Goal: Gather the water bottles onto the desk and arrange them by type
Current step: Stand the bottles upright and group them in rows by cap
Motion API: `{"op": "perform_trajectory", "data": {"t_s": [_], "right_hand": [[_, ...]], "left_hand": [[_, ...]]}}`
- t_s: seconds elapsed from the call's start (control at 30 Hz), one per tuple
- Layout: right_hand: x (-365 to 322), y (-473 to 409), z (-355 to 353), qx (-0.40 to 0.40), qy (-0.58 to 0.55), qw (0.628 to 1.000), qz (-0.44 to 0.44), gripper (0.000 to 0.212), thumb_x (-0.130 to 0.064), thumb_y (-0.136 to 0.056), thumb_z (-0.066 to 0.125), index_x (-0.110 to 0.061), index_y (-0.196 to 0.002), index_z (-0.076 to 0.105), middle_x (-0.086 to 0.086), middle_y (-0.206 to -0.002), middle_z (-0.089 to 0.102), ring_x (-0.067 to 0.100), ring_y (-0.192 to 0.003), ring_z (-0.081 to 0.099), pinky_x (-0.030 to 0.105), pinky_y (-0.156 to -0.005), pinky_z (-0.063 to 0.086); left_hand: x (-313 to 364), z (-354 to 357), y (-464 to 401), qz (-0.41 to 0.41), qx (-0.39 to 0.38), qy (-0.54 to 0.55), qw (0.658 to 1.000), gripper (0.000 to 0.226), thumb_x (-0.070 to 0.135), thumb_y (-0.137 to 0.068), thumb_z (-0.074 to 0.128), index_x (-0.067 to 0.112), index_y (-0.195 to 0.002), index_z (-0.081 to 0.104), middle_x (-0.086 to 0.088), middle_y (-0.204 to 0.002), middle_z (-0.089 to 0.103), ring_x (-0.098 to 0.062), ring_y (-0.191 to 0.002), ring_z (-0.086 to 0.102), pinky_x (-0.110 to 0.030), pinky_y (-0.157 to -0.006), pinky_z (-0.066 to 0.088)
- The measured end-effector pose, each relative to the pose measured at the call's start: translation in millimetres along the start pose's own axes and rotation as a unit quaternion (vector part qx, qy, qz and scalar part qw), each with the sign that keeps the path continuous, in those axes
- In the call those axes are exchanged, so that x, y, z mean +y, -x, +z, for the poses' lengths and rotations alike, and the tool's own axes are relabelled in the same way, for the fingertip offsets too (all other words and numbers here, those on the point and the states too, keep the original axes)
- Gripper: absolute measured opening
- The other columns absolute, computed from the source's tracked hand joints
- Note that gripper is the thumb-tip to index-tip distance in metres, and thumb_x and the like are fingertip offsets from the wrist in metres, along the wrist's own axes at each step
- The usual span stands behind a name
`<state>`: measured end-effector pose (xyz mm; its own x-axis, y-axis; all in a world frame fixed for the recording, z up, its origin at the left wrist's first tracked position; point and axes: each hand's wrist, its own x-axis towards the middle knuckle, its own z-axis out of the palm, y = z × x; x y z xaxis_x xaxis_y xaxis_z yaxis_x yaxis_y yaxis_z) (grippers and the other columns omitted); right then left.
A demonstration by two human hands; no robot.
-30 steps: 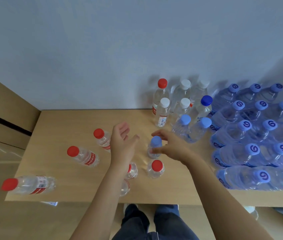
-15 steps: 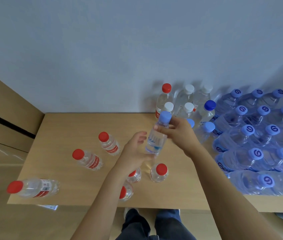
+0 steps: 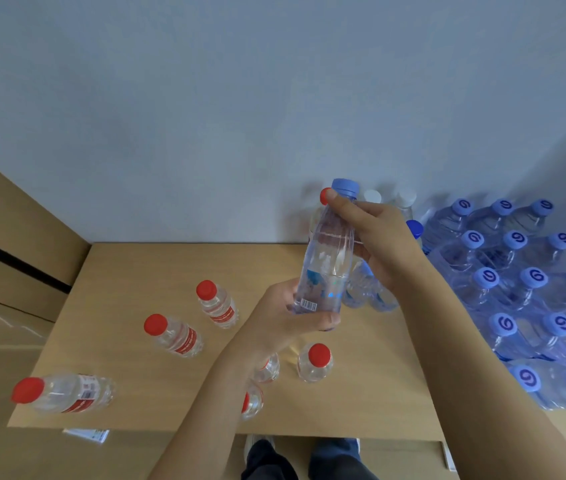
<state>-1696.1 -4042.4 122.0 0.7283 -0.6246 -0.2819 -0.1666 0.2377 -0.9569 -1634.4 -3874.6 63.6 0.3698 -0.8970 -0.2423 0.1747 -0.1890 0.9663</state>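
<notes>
Many bottles on wooden desk, grey wall behind

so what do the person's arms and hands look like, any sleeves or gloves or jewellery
Both arms are bare along all that shows, with no sleeve in view. The left hand and right hand wear no gloves, and no rings, watch or wristband show. The fingernails are short and unpainted.

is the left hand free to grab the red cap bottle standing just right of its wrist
Probably not yet. The left hand grips the base of the blue-capped bottle, which the right hand also holds. The red-capped bottle stands unobstructed close by, so letting go would free it.
</notes>
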Motion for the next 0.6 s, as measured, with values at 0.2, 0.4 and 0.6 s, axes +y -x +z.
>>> {"op": "perform_trajectory", "data": {"t_s": [0.2, 0.4, 0.6], "right_hand": [[4.1, 6.2, 11.5, -0.092, -0.214, 0.972, 0.031, 0.034, -0.044, -0.081, 0.067, -0.014, -0.096, 0.074, 0.010, -0.101, 0.075, 0.026, -0.098, 0.072, 0.035, -0.075, 0.059], [1.2, 5.7, 19.2, -0.057, -0.155, 0.986, 0.013, 0.035, -0.041, -0.095, 0.058, -0.010, -0.105, 0.068, 0.003, -0.092, 0.076, 0.018, -0.083, 0.072, 0.027, -0.067, 0.058], [3.8, 4.4, 21.1, -0.051, -0.138, 0.989, 0.007, 0.035, -0.040, -0.096, 0.058, -0.008, -0.104, 0.069, 0.003, -0.089, 0.075, 0.017, -0.079, 0.072, 0.027, -0.066, 0.058]], "left_hand": [[5.3, 6.1, 6.9, -0.010, -0.070, 0.117, 0.991, 0.036, 0.020, -0.077, 0.074, 0.018, -0.113, 0.073, -0.009, -0.110, 0.072, -0.028, -0.100, 0.070, -0.036, -0.091, 0.054], [5.5, 7.8, 8.2, -0.006, -0.067, 0.153, 0.986, 0.038, 0.019, -0.077, 0.072, 0.018, -0.115, 0.072, -0.012, -0.113, 0.071, -0.029, -0.102, 0.069, -0.036, -0.093, 0.053], [2.8, 6.0, 9.9, -0.005, -0.068, 0.159, 0.985, 0.037, 0.020, -0.076, 0.074, 0.022, -0.113, 0.073, -0.011, -0.112, 0.071, -0.029, -0.102, 0.070, -0.035, -0.091, 0.054]]}}
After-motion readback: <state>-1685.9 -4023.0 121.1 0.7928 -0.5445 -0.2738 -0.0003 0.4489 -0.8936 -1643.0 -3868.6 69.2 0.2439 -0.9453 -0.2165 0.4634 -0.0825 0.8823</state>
